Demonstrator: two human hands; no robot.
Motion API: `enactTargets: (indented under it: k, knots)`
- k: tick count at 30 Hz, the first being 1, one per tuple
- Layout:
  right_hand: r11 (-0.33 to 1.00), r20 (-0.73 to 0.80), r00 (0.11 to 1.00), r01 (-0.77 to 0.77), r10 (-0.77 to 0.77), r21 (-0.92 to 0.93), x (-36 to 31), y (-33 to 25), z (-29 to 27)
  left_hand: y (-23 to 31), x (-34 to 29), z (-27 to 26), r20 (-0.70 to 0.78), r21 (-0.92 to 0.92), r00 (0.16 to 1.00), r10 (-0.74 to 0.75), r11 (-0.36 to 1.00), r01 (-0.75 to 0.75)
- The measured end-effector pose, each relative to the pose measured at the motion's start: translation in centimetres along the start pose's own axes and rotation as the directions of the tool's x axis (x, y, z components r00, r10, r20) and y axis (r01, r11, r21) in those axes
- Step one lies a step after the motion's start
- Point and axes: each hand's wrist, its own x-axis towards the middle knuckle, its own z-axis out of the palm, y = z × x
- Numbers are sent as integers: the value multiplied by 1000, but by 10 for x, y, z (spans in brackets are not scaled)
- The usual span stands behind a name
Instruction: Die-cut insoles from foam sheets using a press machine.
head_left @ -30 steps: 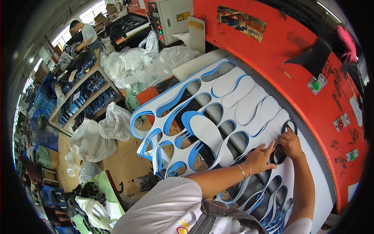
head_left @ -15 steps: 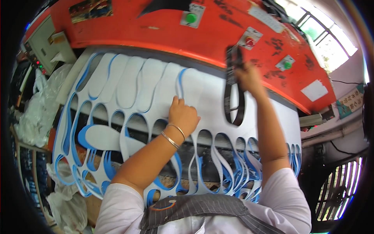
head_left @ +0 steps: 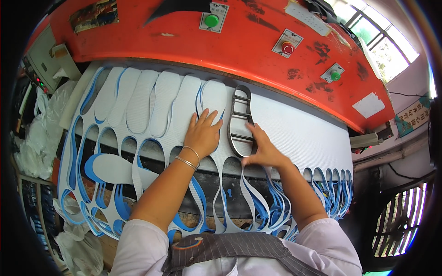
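A dark metal shoe-sole cutting die (head_left: pixel 235 142) with crossbars lies flat on the white ribbed foam sheet (head_left: pixel 299 133). My right hand (head_left: pixel 267 147) grips its lower right side, thumb by the rounded near end and fingers over the rim. To the left, my left hand (head_left: pixel 202 133) rests flat and open, fingers spread, on the sheet and the near part of a cut sole piece (head_left: pixel 214 95). Several more cut sole shapes stand in a row left of it, with blue showing along their edges. The hand's palm hides part of the sheet.
Behind the sheet runs a red machine beam (head_left: pixel 184 46) with a green button (head_left: pixel 212 20), a red button (head_left: pixel 287 47) and another green button (head_left: pixel 335 75). Near me hangs cut-out foam webbing (head_left: pixel 216 202). A loose white-and-blue sole (head_left: pixel 113 168) lies on it. Plastic bags (head_left: pixel 43 133) sit at left.
My right hand has brought the cutting die down and leftward from near the beam onto the sheet. The left hand has opened from a curled shape and flattened slightly to the left.
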Motion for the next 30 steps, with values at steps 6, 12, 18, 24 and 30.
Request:
enactTargets:
  k: [6,12,18,24,30]
  knots:
    - [945,-45,992,-126,118,-303,-6,-14,18,2,5,0,22,-22,1000,-20,1000,21]
    - [939,-40,997,-70,60,-337,2,-17,14,1,13,-4,49,-19,998,-50,999,51]
    - [912,-47,999,-25,6,-409,13,-6,-7,14,39,-10,81,-29,993,-85,996,87]
    - [968,-364,905,160,-222,-193,44,23,-110,26,106,-20,-169,-400,966,-196,909,114]
    - [856,-867,33,-141,-498,-497,61,5,-282,64,153,-149,-859,19,493,136,972,-235]
